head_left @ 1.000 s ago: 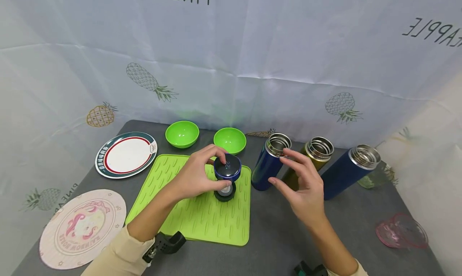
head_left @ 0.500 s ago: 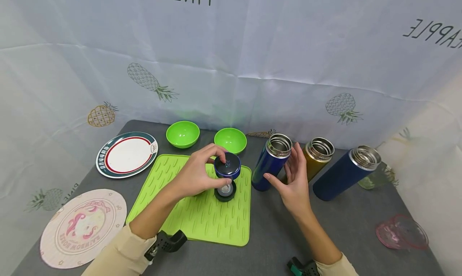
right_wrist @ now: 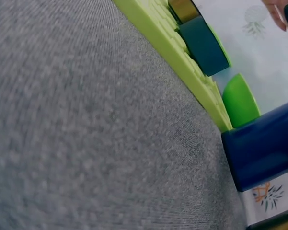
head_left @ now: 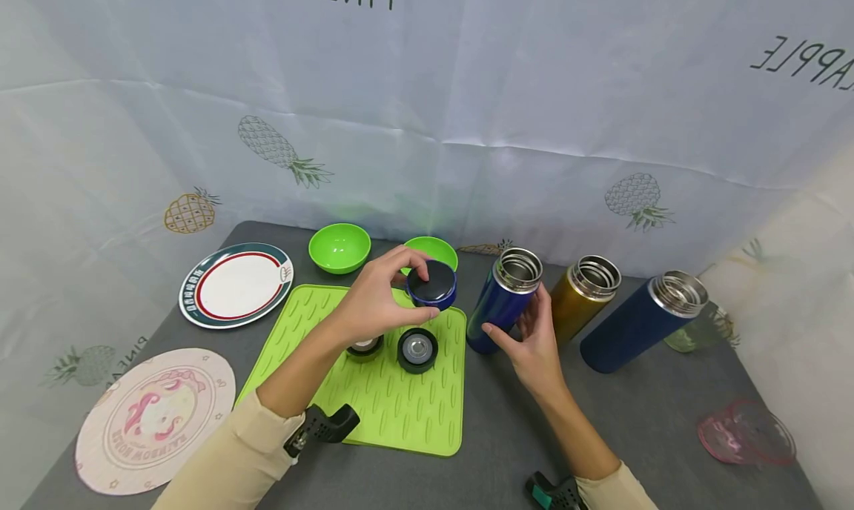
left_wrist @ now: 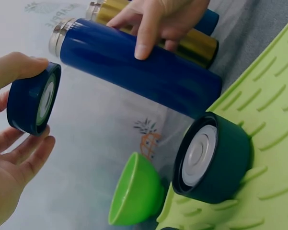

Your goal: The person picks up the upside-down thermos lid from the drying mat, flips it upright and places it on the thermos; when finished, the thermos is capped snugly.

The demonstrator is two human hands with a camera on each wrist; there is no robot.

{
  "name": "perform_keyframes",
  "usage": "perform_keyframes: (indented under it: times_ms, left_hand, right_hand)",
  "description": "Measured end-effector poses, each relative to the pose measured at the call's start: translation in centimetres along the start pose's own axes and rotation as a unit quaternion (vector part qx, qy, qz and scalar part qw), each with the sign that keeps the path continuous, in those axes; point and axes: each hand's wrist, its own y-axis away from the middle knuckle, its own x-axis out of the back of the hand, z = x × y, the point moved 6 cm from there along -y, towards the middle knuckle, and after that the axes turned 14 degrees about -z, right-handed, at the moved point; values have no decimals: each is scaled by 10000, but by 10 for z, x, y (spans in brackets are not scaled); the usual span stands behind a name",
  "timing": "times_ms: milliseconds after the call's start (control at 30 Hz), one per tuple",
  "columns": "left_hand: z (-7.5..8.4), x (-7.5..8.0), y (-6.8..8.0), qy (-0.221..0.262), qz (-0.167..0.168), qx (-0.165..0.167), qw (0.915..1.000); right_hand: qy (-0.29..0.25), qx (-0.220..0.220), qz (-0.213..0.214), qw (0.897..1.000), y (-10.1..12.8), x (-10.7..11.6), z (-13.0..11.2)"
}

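The left hand [head_left: 373, 302] pinches a blue lid [head_left: 432, 285] above the green mat [head_left: 373, 399]; the right hand [head_left: 530, 343] wraps its fingers around the open blue flask [head_left: 502, 301] on the counter [head_left: 600, 421].

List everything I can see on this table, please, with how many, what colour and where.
Flasks: three, open; near blue flask, gold flask, far blue flask, in a row at right.
Blue lid: one, held above the mat.
Loose lids: two, a dark lid and one partly hidden, on the mat.
Mat: one, lime green, centre.
Bowls: two, green, behind the mat.
Plate: one, white, red and green rim, left.
Round board: one, pink print, front left.
Pink clear lid: one, front right.
Left hand: holds the blue lid.
Right hand: grips the near blue flask.
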Motion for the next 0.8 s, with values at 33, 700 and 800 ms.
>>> perform_keyframes:
  times_ms: [33,700,800]
  left_hand:
    - [1,0,-1,2,4,9,10000]
    - [19,16,-20,450,320,-210,9983]
    - [22,19,-23,534,464,-180,9973]
  right_hand:
    - [17,22,-20,10000,0,0,0]
    - [864,-32,-1100,9902,-24,4,-15]
    - [910,-197,-1338,9866,-28,3,-15]
